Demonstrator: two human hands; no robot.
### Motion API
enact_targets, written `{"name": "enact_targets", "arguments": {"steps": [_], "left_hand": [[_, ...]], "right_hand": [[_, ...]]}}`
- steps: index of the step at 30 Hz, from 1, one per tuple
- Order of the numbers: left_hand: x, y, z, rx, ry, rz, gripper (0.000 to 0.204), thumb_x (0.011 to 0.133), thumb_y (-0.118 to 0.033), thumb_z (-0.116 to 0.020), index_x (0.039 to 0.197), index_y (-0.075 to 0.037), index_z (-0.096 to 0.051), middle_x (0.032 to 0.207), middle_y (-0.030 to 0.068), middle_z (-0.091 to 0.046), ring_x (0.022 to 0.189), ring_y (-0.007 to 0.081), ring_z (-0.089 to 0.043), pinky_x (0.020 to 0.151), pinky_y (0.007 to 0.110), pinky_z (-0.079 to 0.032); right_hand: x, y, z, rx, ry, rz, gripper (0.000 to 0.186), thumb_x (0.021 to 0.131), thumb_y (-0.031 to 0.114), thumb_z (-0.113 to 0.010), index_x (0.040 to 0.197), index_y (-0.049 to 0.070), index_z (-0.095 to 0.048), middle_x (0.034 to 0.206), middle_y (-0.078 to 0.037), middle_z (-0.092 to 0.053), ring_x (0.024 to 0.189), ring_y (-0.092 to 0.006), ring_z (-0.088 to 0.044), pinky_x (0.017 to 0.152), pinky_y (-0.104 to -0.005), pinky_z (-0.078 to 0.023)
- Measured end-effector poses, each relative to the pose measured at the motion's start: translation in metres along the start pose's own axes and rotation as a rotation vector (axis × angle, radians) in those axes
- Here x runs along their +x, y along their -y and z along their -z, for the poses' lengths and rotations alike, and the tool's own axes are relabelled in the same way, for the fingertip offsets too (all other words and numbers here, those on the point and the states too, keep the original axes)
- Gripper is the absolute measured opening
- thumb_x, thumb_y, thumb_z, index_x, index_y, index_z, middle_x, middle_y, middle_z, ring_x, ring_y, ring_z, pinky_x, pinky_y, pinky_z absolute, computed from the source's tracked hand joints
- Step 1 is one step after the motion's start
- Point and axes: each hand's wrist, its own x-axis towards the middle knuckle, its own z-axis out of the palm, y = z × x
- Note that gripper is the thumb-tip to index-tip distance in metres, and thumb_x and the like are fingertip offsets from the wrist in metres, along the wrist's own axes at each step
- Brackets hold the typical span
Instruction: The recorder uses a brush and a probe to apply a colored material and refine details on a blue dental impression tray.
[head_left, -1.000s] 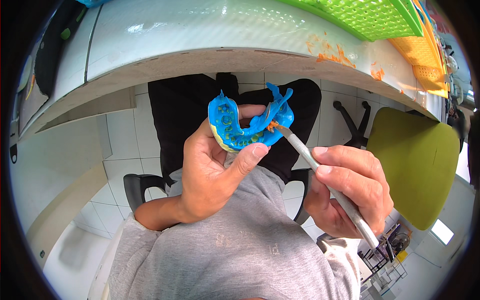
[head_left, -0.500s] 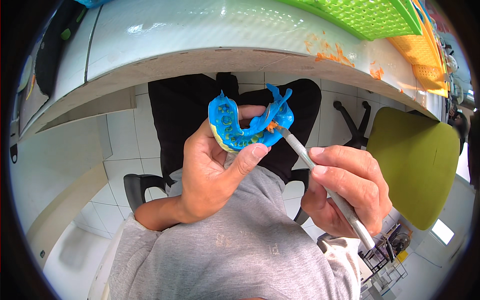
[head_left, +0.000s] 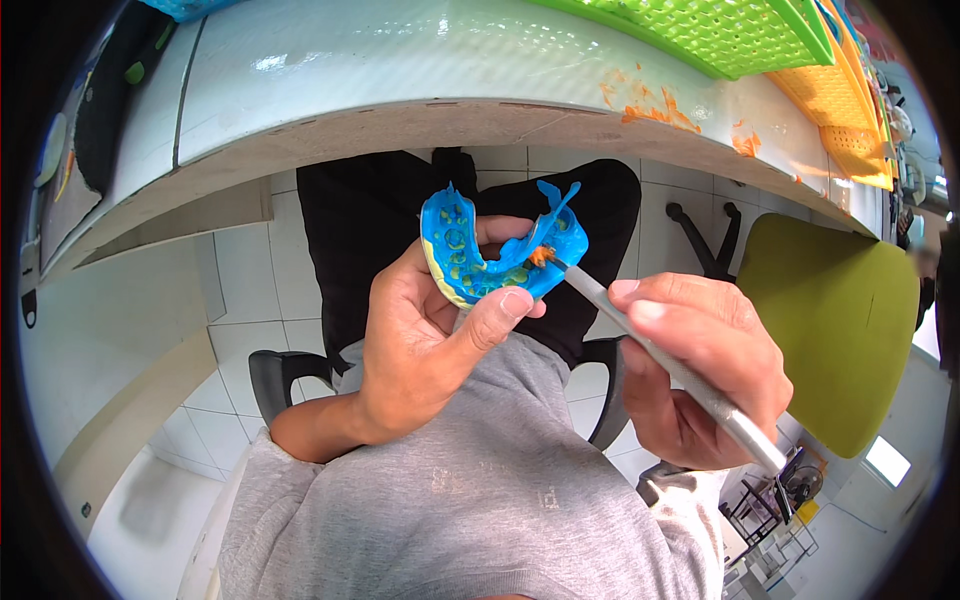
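My left hand [head_left: 415,345] grips a blue, U-shaped dental impression [head_left: 455,215] above my lap, thumb along its near edge and fingers beneath and behind. Yellowish-green material lines its tooth hollows and one outer side. A thin blue flap sticks up at its right end. Closed around a slim silver metal-handled tool [head_left: 690,380], my right hand [head_left: 715,365] holds it in a pencil-like grasp. The tool's tip reaches the right part of the impression, beside a small orange lump [head_left: 542,256]. The exact shape of the tip cannot be made out.
A white tiled worktop [head_left: 400,70] curves across the far side, with orange smears [head_left: 660,110] on it. Green [head_left: 700,40] and yellow [head_left: 855,150] plastic baskets stand at its right. An olive-green chair [head_left: 825,330] is on my right; a black armrest [head_left: 275,380] shows at my left.
My right hand has shifted slightly right, and the tool's handle end has swung right and up. The tip stays by the orange lump. My left hand and the impression have barely moved.
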Motion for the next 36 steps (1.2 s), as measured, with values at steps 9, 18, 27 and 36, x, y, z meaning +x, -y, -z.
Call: {"name": "enact_targets", "arguments": {"steps": [9, 18, 27, 36], "left_hand": [[-0.0014, -0.0015, -0.0006, 0.009, 0.010, 0.016, 0.041, 0.082, -0.009, -0.064, 0.115, 0.008, -0.046, 0.104, 0.0148, -0.059, 0.086, 0.0149, -0.061, 0.078, 0.027, -0.051], [-0.0022, -0.0019, -0.0023, 0.008, 0.005, 0.006, 0.040, 0.082, -0.007, -0.064, 0.115, 0.007, -0.047, 0.104, 0.0141, -0.059, 0.086, 0.0146, -0.061, 0.079, 0.027, -0.051], [0.0014, -0.0019, -0.0048, -0.008, 0.020, 0.010, 0.039, 0.083, -0.007, -0.063, 0.114, 0.008, -0.047, 0.103, 0.0141, -0.059, 0.085, 0.0142, -0.061, 0.078, 0.027, -0.051], [0.0016, -0.0011, -0.0028, -0.009, 0.002, 0.008, 0.039, 0.083, -0.006, -0.063, 0.115, 0.008, -0.046, 0.104, 0.0144, -0.059, 0.085, 0.0142, -0.061, 0.078, 0.027, -0.051]], "right_hand": [[-0.0078, 0.0047, 0.0021, 0.107, -0.071, -0.056, 0.024, 0.066, -0.014, -0.059, 0.087, -0.006, -0.053, 0.084, -0.025, -0.062, 0.074, -0.0251, -0.065, 0.065, -0.0287, -0.055], [-0.0086, 0.0052, 0.0008, 0.081, -0.042, -0.060, 0.023, 0.065, -0.012, -0.059, 0.087, -0.005, -0.054, 0.084, -0.024, -0.062, 0.075, -0.0260, -0.065, 0.064, -0.0294, -0.055], [-0.0066, 0.0052, 0.0037, 0.044, -0.038, -0.063, 0.022, 0.066, -0.011, -0.059, 0.087, -0.005, -0.054, 0.084, -0.024, -0.062, 0.073, -0.0260, -0.065, 0.064, -0.0314, -0.055], [-0.0044, 0.0035, 0.0013, 0.070, -0.044, -0.076, 0.022, 0.064, -0.012, -0.057, 0.085, -0.004, -0.054, 0.082, -0.023, -0.062, 0.073, -0.0259, -0.065, 0.064, -0.0314, -0.055]]}}
